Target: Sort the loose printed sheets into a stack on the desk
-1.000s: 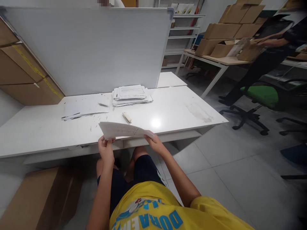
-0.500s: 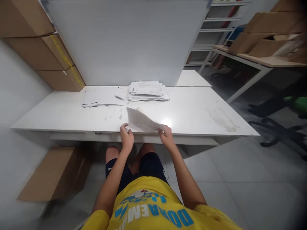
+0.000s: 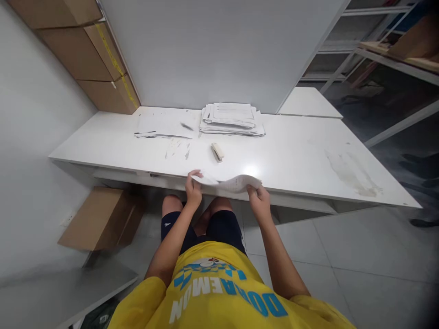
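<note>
Above the table's front edge I hold printed paper (image 3: 236,183), bowed into a wavy curve; whether it is one sheet or several I cannot tell. My left hand (image 3: 194,189) pinches its left end, and my right hand (image 3: 259,201) grips the right end between thumb and fingers. Just beyond the paper lies a cream stapler (image 3: 217,152), touched by neither hand. A thick pile of papers (image 3: 231,121) sits farther back. To its left is a lower stack of sheets (image 3: 159,123) with a dark mark or object (image 3: 187,126) at its right side.
The white table (image 3: 298,155) carries smudges at its right end. A whiteboard-like panel (image 3: 219,50) stands along the back. Cardboard boxes (image 3: 113,93) are piled at the back left, and another box (image 3: 92,219) is below the table's left part.
The paper has tipped from a raised slant to a low, wavy curve, uncovering the stapler. Both hands still hold its ends. My view has shifted left and down.
</note>
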Action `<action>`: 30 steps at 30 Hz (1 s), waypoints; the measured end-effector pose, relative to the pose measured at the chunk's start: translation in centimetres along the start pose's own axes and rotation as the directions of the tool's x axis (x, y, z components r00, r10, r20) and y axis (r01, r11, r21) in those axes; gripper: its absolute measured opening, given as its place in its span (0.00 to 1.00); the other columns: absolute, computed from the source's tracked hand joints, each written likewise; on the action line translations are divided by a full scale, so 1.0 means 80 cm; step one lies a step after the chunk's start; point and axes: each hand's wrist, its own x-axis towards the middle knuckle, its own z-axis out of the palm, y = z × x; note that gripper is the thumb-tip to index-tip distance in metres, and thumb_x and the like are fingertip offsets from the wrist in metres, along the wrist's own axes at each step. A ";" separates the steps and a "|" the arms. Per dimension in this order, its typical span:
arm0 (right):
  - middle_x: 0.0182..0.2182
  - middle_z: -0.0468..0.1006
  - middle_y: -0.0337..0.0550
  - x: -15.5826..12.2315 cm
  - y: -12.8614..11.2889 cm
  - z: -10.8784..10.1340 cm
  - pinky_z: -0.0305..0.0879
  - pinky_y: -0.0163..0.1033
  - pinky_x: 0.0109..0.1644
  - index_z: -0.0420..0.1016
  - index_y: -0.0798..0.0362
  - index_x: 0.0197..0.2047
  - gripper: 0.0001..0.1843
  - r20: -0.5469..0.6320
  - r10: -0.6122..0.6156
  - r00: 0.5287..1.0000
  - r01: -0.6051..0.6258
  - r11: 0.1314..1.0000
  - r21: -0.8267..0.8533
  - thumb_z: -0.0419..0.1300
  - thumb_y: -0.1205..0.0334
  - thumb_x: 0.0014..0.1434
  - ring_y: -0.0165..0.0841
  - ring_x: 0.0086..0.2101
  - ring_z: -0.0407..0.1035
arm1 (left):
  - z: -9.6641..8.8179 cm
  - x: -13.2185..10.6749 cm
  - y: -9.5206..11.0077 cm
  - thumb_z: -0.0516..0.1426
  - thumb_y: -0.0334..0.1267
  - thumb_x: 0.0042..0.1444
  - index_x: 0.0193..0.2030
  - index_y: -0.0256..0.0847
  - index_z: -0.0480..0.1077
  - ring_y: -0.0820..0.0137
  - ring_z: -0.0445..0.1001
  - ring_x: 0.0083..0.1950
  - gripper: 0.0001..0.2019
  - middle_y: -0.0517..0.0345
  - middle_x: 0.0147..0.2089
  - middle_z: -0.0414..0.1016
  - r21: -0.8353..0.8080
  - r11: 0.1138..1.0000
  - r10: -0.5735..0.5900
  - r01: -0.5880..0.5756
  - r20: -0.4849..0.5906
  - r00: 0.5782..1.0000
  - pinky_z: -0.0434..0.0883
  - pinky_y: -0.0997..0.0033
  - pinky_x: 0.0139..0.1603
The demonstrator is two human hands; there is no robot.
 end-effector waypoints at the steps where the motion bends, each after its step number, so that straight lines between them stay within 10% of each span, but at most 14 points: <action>1: 0.35 0.79 0.46 0.000 0.003 0.000 0.66 0.44 0.42 0.76 0.52 0.40 0.18 0.003 0.059 0.998 -0.059 0.998 -0.002 0.56 0.47 0.58 0.42 0.39 0.70 | -0.001 -0.002 0.000 0.46 0.63 0.65 0.43 0.40 0.72 0.62 0.77 0.45 0.27 0.50 0.39 0.76 -0.047 0.999 -0.015 0.016 0.022 1.000 0.72 0.62 0.51; 12: 0.38 0.79 0.45 0.002 0.013 0.004 0.66 0.39 0.39 0.75 0.54 0.42 0.20 0.084 0.356 0.931 -0.366 0.905 0.216 0.60 0.51 0.49 0.38 0.38 0.71 | 0.005 -0.021 0.007 0.53 0.61 0.62 0.33 0.41 0.67 0.67 0.70 0.37 0.22 0.58 0.32 0.70 -0.030 0.956 -0.290 0.291 0.051 0.956 0.68 0.69 0.40; 30: 0.42 0.79 0.50 0.006 0.021 -0.021 0.66 0.41 0.36 0.76 0.54 0.45 0.23 0.316 0.324 0.892 -0.335 0.942 -0.019 0.60 0.50 0.49 0.44 0.40 0.72 | -0.022 -0.025 -0.014 0.50 0.53 0.63 0.23 0.43 0.46 0.74 0.50 0.25 0.24 0.65 0.21 0.45 0.318 0.872 -0.413 0.372 0.070 0.908 0.47 0.70 0.29</action>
